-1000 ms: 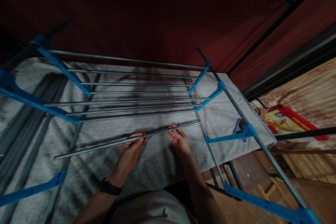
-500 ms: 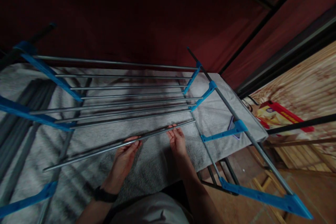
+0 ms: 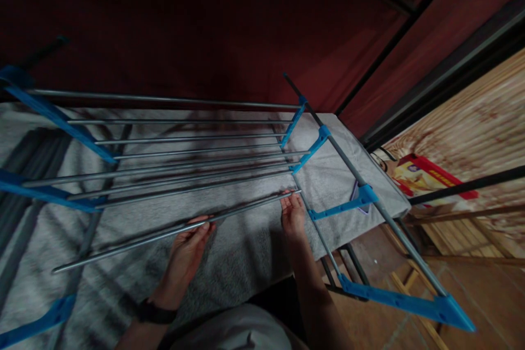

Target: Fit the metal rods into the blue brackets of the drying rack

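A thin metal rod (image 3: 135,244) slants across in front of me, its left end lower and nearer than its right. My left hand (image 3: 191,251) is closed around it near the middle, thumb on top. At the right end, my right hand (image 3: 293,216) holds it with the fingertips. Beyond the rod stands a drying rack with blue plastic brackets (image 3: 314,150) and grey side tubes (image 3: 348,158). Several rods (image 3: 197,164) span its two sides. Close to my right hand is another blue bracket (image 3: 340,209), with no rod seated in it.
Grey cloth (image 3: 241,262) covers the surface under the rack. Several dark grey tubes (image 3: 35,169) lie at the left. A flat purple-edged object (image 3: 361,199) rests behind the right bracket. A red and yellow box (image 3: 430,175) sits at the right, near a wooden frame (image 3: 414,284) on the tiled floor.
My right hand has slid along the rod to its right end. The left hand keeps its grip. The view has shifted slightly.
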A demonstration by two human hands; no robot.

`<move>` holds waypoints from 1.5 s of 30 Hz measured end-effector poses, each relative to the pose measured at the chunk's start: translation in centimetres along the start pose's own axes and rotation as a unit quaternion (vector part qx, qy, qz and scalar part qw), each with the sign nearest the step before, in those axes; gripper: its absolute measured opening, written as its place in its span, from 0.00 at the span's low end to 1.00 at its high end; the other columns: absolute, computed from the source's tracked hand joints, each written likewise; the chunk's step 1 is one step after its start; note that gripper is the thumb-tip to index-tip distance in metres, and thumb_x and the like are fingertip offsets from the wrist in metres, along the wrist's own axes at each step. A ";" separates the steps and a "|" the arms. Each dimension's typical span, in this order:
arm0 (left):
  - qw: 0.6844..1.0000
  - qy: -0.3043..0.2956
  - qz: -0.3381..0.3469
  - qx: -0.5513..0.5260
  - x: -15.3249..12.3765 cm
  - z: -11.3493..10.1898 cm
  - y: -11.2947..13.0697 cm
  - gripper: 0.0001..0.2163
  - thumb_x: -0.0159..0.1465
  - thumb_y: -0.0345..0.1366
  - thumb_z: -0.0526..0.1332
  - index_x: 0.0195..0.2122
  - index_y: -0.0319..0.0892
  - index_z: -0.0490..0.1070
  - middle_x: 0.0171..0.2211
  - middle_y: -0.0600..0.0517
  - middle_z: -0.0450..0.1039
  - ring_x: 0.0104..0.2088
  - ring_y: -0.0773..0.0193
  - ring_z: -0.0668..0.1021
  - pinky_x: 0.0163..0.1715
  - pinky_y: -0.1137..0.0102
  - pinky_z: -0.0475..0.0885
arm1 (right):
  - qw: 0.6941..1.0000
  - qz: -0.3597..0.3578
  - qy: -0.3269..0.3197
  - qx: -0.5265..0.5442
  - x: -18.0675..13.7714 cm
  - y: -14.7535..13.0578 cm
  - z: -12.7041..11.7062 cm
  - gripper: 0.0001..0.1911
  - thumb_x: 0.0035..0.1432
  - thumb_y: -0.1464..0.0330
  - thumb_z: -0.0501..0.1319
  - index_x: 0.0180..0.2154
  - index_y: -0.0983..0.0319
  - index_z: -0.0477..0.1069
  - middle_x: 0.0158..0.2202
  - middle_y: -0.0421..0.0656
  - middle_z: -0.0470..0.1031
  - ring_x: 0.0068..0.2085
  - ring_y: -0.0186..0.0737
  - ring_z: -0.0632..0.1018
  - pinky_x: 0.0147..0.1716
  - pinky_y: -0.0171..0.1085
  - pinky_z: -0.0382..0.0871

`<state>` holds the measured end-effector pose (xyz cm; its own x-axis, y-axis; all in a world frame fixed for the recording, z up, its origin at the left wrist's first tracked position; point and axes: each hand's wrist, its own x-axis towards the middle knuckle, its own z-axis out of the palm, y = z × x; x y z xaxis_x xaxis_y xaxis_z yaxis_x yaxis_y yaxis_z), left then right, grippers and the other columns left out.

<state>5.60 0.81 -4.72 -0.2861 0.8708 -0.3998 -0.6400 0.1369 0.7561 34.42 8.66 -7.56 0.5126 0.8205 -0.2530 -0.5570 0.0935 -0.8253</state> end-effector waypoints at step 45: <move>0.999 -0.015 0.017 -0.029 -0.9 0.7 -0.5 0.16 0.49 0.39 0.87 0.33 0.44 0.84 0.35 0.52 0.86 0.39 0.60 0.87 0.51 0.63 0.82 | 0.978 0.142 -0.144 -0.059 -5.5 1.8 2.2 0.20 0.55 0.57 0.80 0.45 0.56 0.80 0.46 0.44 0.88 0.50 0.45 0.87 0.62 0.52 0.80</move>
<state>6.64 0.34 -4.36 -0.2870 0.8887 -0.3576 -0.6711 0.0799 0.7370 29.18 5.52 -6.54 0.1335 0.9299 -0.3429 -0.5619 -0.2140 -0.7991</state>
